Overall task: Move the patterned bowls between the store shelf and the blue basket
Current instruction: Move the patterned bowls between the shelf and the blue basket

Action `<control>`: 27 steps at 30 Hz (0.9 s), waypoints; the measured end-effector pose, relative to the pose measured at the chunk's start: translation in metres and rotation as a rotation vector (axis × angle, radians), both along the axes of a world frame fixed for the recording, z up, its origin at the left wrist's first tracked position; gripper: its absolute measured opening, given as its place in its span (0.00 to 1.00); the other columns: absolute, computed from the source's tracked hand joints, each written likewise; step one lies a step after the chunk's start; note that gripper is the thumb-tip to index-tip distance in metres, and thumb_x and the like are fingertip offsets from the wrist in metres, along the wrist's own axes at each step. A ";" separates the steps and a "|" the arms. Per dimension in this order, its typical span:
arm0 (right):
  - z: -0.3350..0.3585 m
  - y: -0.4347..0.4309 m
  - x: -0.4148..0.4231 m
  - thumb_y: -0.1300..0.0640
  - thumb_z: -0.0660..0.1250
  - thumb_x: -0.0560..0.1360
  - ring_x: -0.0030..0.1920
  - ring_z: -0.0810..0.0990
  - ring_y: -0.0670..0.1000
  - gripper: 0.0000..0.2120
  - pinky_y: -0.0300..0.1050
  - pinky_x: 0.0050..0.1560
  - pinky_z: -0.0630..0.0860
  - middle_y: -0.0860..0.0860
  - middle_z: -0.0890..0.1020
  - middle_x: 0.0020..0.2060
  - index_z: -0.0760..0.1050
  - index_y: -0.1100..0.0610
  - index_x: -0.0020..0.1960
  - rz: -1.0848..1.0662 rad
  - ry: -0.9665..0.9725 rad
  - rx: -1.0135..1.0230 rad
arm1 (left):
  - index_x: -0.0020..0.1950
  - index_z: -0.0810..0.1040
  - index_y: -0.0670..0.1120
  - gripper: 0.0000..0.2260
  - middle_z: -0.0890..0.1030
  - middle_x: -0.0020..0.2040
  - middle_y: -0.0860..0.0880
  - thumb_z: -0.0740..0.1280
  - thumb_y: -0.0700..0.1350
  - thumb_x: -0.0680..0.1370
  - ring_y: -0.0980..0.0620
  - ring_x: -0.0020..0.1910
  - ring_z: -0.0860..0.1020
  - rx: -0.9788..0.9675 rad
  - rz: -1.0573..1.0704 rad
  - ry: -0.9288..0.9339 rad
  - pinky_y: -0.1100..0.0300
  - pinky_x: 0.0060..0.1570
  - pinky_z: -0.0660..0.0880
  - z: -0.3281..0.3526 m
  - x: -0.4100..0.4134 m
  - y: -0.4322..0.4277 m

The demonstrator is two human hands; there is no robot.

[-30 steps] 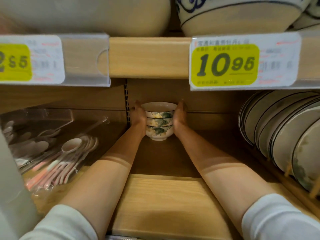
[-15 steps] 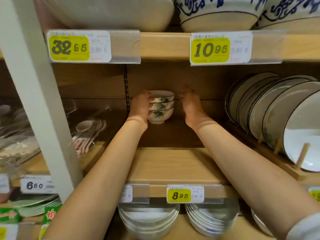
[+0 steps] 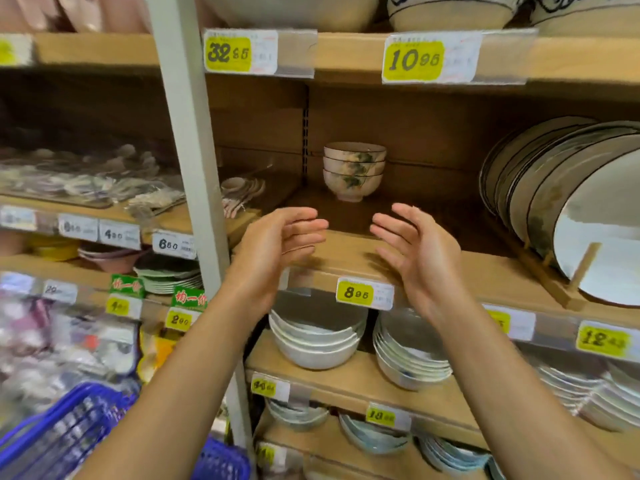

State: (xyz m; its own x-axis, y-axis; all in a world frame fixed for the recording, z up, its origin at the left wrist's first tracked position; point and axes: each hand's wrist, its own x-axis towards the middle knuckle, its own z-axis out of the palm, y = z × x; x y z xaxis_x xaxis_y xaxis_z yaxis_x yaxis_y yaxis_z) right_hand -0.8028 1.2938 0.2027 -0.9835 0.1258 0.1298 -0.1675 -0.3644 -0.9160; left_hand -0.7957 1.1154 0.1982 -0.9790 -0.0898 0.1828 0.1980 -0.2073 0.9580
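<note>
On the store shelf [image 3: 485, 268], deep at the back, three patterned bowls [image 3: 354, 171] stand nested, while the left hand [image 3: 277, 247] and right hand [image 3: 415, 251] hover empty and loose-fingered, well short of them; a one-sided grab could topple the stack.

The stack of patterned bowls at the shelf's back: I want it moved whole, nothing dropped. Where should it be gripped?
Grip the bottom bowl of the stack of patterned bowls by its two flanks, left hand and right hand coming in from the front. The three stand nested and upright, so the lowest should carry the rest; both sides look free.
</note>
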 end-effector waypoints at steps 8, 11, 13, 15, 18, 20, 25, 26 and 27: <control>-0.067 -0.028 0.076 0.57 0.56 0.82 0.52 0.84 0.53 0.13 0.49 0.57 0.77 0.57 0.85 0.49 0.77 0.61 0.56 0.317 -0.162 -0.041 | 0.48 0.79 0.42 0.12 0.86 0.42 0.45 0.56 0.40 0.80 0.50 0.42 0.85 0.155 0.339 -0.125 0.60 0.46 0.80 -0.064 0.133 -0.039; -0.091 -0.059 0.097 0.59 0.57 0.81 0.52 0.84 0.55 0.13 0.51 0.58 0.77 0.59 0.85 0.48 0.78 0.63 0.54 0.428 -0.229 -0.027 | 0.46 0.80 0.42 0.12 0.86 0.40 0.45 0.56 0.40 0.79 0.51 0.40 0.84 0.175 0.493 -0.151 0.59 0.46 0.80 -0.081 0.178 -0.069; -0.105 -0.081 0.110 0.60 0.58 0.81 0.51 0.84 0.57 0.12 0.51 0.57 0.77 0.61 0.85 0.48 0.78 0.63 0.54 0.490 -0.268 -0.011 | 0.47 0.80 0.41 0.12 0.86 0.42 0.44 0.57 0.40 0.79 0.51 0.40 0.84 0.159 0.579 -0.196 0.56 0.47 0.79 -0.090 0.201 -0.091; -0.120 -0.104 0.121 0.60 0.57 0.81 0.51 0.84 0.56 0.12 0.50 0.56 0.78 0.60 0.85 0.48 0.79 0.63 0.53 0.559 -0.279 0.047 | 0.48 0.81 0.41 0.11 0.86 0.43 0.43 0.58 0.40 0.79 0.50 0.40 0.84 0.167 0.641 -0.231 0.55 0.48 0.78 -0.100 0.220 -0.113; -0.140 -0.139 0.134 0.60 0.58 0.80 0.49 0.85 0.56 0.11 0.48 0.53 0.79 0.59 0.85 0.47 0.79 0.62 0.52 0.635 -0.308 0.121 | 0.48 0.81 0.40 0.11 0.86 0.43 0.42 0.59 0.40 0.78 0.50 0.39 0.84 0.196 0.693 -0.276 0.56 0.45 0.78 -0.113 0.239 -0.144; -0.153 -0.167 0.141 0.61 0.59 0.80 0.46 0.85 0.55 0.11 0.47 0.51 0.78 0.58 0.86 0.44 0.79 0.62 0.50 0.661 -0.330 0.178 | 0.48 0.81 0.39 0.10 0.86 0.43 0.42 0.59 0.39 0.78 0.50 0.39 0.84 0.216 0.715 -0.308 0.57 0.44 0.79 -0.122 0.251 -0.166; -0.193 -0.239 0.161 0.61 0.60 0.79 0.40 0.84 0.52 0.10 0.44 0.46 0.76 0.57 0.85 0.41 0.79 0.60 0.47 0.681 -0.410 0.326 | 0.48 0.80 0.39 0.10 0.86 0.41 0.43 0.60 0.39 0.78 0.48 0.38 0.82 0.229 0.735 -0.410 0.58 0.44 0.78 -0.145 0.278 -0.230; -0.202 -0.253 0.165 0.61 0.60 0.79 0.40 0.83 0.51 0.09 0.44 0.46 0.76 0.55 0.85 0.41 0.79 0.60 0.47 0.671 -0.438 0.358 | 0.47 0.80 0.40 0.09 0.86 0.40 0.43 0.60 0.38 0.78 0.48 0.38 0.82 0.219 0.732 -0.434 0.58 0.42 0.78 -0.150 0.283 -0.245; -0.213 -0.267 0.169 0.60 0.60 0.79 0.40 0.83 0.51 0.09 0.43 0.44 0.75 0.54 0.85 0.40 0.79 0.59 0.47 0.660 -0.467 0.389 | 0.46 0.80 0.40 0.09 0.86 0.40 0.44 0.60 0.38 0.78 0.48 0.37 0.81 0.203 0.727 -0.454 0.59 0.40 0.78 -0.155 0.288 -0.260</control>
